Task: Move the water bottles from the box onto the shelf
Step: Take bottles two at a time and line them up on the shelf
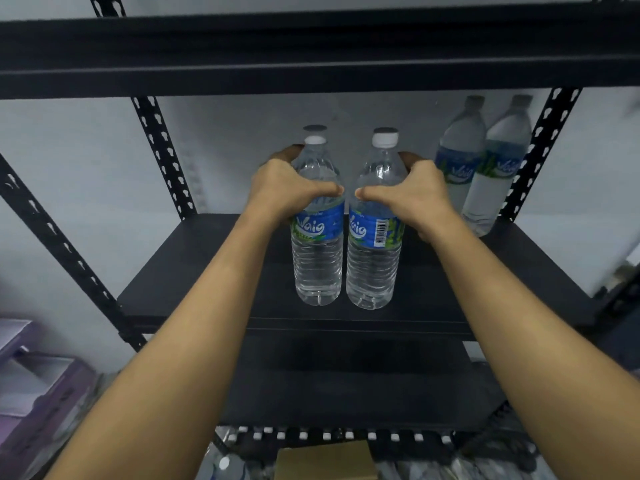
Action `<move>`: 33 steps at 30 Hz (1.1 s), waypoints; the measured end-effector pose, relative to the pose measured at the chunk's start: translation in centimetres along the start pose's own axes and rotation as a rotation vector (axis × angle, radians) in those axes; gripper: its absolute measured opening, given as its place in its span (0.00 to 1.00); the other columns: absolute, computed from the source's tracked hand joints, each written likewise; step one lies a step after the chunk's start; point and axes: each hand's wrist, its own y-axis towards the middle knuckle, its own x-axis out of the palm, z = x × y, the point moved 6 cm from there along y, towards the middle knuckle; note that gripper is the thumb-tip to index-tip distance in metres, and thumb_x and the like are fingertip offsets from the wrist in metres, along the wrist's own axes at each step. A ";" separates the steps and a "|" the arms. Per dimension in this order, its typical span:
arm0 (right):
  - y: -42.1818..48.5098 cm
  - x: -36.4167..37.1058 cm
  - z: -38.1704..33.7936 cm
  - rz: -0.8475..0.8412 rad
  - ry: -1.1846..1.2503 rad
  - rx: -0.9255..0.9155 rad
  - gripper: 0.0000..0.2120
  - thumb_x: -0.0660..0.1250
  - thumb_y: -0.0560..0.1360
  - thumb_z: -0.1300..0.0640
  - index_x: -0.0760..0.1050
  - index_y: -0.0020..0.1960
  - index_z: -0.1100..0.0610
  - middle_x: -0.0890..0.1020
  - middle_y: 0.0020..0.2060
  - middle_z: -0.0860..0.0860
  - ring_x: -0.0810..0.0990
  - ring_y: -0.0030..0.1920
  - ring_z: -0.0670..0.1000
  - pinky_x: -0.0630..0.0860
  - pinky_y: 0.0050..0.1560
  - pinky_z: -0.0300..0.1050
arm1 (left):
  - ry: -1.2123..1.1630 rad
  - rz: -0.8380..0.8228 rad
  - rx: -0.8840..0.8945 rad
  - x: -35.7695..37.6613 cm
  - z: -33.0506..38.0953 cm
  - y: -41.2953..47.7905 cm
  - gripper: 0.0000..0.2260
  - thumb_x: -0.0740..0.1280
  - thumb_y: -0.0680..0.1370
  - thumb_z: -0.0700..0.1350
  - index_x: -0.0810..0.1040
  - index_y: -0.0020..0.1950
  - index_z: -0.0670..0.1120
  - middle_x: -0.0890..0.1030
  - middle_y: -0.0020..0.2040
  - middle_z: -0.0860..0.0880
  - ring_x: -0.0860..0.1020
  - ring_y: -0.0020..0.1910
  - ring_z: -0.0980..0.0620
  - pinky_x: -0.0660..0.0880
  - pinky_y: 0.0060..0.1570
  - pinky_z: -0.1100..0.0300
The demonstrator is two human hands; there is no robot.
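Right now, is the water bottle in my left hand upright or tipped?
Upright. The water bottle has its white cap on top and base down at the shelf, left hand gripping it. Resting there: cannot tell.

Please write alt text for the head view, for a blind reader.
The left hand grips one clear plastic blue-labelled water bottle, the right hand a second bottle, upright side by side at the front of a black metal shelf. A third bottle and a fourth bottle stand at its back right.
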 end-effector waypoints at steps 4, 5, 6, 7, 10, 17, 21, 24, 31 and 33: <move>-0.5 0.0 0.9 -0.020 -0.023 -0.021 0.32 0.78 0.59 0.39 0.76 0.57 0.54 0.83 0.51 0.49 0.82 0.51 0.50 0.80 0.53 0.48 | 0.057 -0.005 0.060 0.3 -0.9 -0.2 0.37 0.77 0.60 0.66 0.72 0.66 0.57 0.83 0.57 0.54 0.82 0.54 0.51 0.80 0.55 0.54; -0.9 0.0 1.3 -0.041 -0.017 -0.010 0.36 0.77 0.60 0.38 0.73 0.62 0.54 0.81 0.56 0.50 0.80 0.55 0.50 0.79 0.55 0.47 | 0.039 -0.016 0.063 0.5 -1.4 -0.5 0.40 0.76 0.60 0.68 0.70 0.68 0.56 0.82 0.60 0.53 0.81 0.56 0.51 0.80 0.56 0.52; -1.4 0.1 2.0 -0.062 0.001 0.010 0.41 0.77 0.61 0.36 0.69 0.66 0.55 0.79 0.60 0.50 0.78 0.58 0.50 0.78 0.57 0.47 | -0.007 -0.027 0.058 0.8 -2.1 -0.9 0.42 0.75 0.60 0.69 0.68 0.69 0.56 0.81 0.62 0.53 0.81 0.58 0.51 0.80 0.57 0.50; -2.0 0.3 2.8 -0.078 0.028 0.030 0.43 0.76 0.61 0.35 0.66 0.68 0.55 0.77 0.62 0.50 0.77 0.60 0.51 0.77 0.58 0.48 | -0.076 -0.035 0.051 1.2 -3.1 -1.6 0.43 0.76 0.61 0.68 0.66 0.71 0.55 0.79 0.64 0.52 0.80 0.59 0.51 0.79 0.58 0.49; -4.4 1.3 5.8 -0.093 0.112 -0.016 0.44 0.76 0.60 0.35 0.63 0.68 0.51 0.74 0.64 0.50 0.77 0.61 0.49 0.76 0.60 0.48 | -0.271 -0.041 0.012 3.5 -7.0 -4.6 0.43 0.78 0.64 0.61 0.63 0.73 0.51 0.76 0.66 0.51 0.78 0.62 0.53 0.77 0.63 0.51; -8.9 6.1 14.1 -0.079 0.233 0.068 0.46 0.80 0.55 0.38 0.60 0.67 0.42 0.70 0.65 0.48 0.74 0.62 0.45 0.75 0.63 0.52 | -0.455 -0.091 -0.132 9.9 -14.8 -9.5 0.37 0.79 0.70 0.40 0.62 0.71 0.51 0.75 0.63 0.59 0.77 0.63 0.60 0.77 0.55 0.69; -8.4 7.2 15.1 -0.069 0.283 0.086 0.52 0.82 0.49 0.36 0.61 0.67 0.44 0.71 0.65 0.48 0.75 0.62 0.44 0.76 0.63 0.50 | -0.454 -0.120 -0.144 10.2 -16.1 -9.5 0.35 0.80 0.69 0.43 0.66 0.70 0.55 0.80 0.60 0.58 0.80 0.58 0.64 0.78 0.56 0.67; -8.0 7.8 15.3 -0.058 0.281 0.090 0.54 0.82 0.47 0.36 0.60 0.66 0.43 0.71 0.65 0.48 0.74 0.64 0.46 0.75 0.64 0.49 | -0.442 -0.126 -0.139 10.3 -16.7 -9.5 0.36 0.81 0.68 0.49 0.68 0.71 0.57 0.82 0.61 0.58 0.80 0.60 0.61 0.77 0.61 0.59; -7.9 8.1 15.8 -0.029 0.284 0.116 0.49 0.85 0.52 0.46 0.62 0.67 0.43 0.76 0.62 0.45 0.77 0.60 0.43 0.76 0.61 0.47 | -0.427 -0.111 -0.132 10.3 -16.7 -9.5 0.34 0.81 0.66 0.52 0.69 0.68 0.62 0.82 0.59 0.62 0.80 0.60 0.62 0.77 0.62 0.56; -8.0 8.0 15.7 -0.028 0.292 0.117 0.49 0.84 0.54 0.47 0.62 0.68 0.45 0.76 0.62 0.44 0.78 0.60 0.43 0.76 0.61 0.47 | -0.436 -0.112 -0.131 10.3 -16.6 -9.5 0.35 0.81 0.67 0.49 0.69 0.69 0.59 0.82 0.59 0.61 0.80 0.60 0.62 0.77 0.62 0.56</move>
